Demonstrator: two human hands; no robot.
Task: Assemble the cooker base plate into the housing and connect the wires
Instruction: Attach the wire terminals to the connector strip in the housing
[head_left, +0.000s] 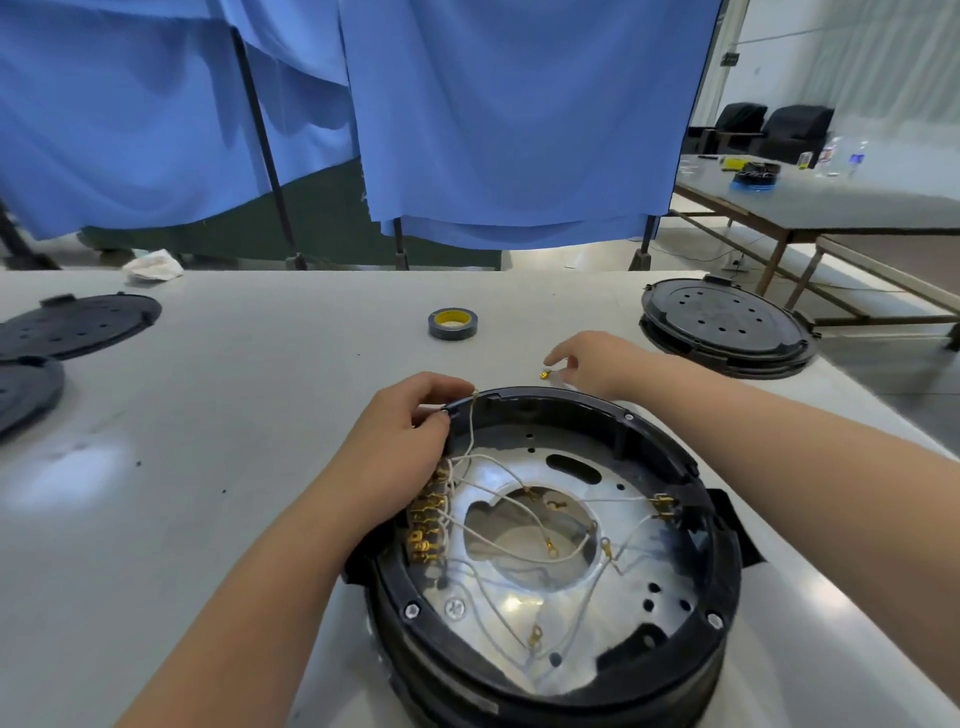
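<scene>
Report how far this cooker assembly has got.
Done: the metal base plate sits inside the black housing. In hand: the left hand grips the housing rim by a wire; the right hand reaches for a brass terminal on the table. Left: several ring terminals lie loose, unconnected.

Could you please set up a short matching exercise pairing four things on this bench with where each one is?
Things:
1. tape roll
2. small brass part
3. left hand
4. stacked black covers

Places:
A. at the housing's far left rim, on a white wire
B. far right of the table
C. alone, mid-table, beyond both hands
D. on the table just beside the right hand's fingertips

Pairs: 1-C, 2-D, 3-A, 4-B
</scene>
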